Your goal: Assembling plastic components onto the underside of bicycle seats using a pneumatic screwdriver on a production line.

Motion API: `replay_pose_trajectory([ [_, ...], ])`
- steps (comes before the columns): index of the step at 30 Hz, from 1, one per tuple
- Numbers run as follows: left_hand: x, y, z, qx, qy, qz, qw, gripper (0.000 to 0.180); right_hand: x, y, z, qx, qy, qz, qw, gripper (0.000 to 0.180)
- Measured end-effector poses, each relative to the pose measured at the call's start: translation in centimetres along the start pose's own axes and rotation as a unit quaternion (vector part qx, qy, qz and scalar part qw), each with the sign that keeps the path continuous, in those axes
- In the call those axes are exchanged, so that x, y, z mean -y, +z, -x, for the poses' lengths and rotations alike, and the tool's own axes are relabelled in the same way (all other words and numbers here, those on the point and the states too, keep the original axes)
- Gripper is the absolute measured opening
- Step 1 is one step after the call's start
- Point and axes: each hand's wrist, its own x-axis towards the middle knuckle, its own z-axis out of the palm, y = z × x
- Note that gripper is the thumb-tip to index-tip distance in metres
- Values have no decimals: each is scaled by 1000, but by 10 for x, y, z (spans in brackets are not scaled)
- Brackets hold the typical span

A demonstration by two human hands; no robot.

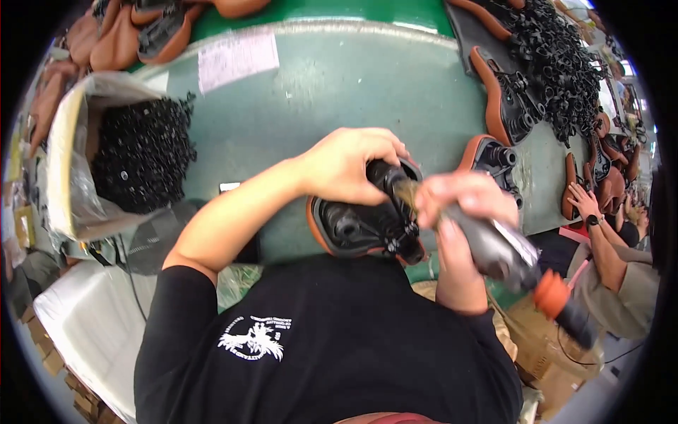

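A brown bicycle saddle [335,230] lies upside down in front of me, its black underside facing up. Curled over its far part, my left hand [347,166] grips the saddle beside a black cylindrical piece [383,174]. In my right hand [466,205] is a grey power screwdriver [498,254] with an orange collar, its back end slanting down to the right. Motion smears the tool's front end over the saddle, so I cannot tell whether it touches. Just to the right, another upturned saddle [494,159] rests on the green table.
On the left stands a lined box [70,162] of small black parts [145,152]. A paper sheet [239,61] lies at the back. More black parts [558,63] are heaped at the far right near saddles [505,99]. A co-worker's hand [585,203] handles saddles farther right.
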Motion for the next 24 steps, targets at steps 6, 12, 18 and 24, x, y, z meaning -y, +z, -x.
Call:
replay_pose_trajectory([
  [6,-47,-28,-56,123,47,-90,987,38,35,-18,-11,25,-62,17,998,41],
  [12,3,-106,-74,-50,-82,-93,991,39,65,-47,6,-109,-203,-46,972,36],
  [18,84,-210,-73,-445,-59,-37,893,55,34,-69,50,-272,94,-68,955,33],
  [24,78,-232,87,-99,-232,-626,738,34,10,-89,111,-427,290,19,856,26],
])
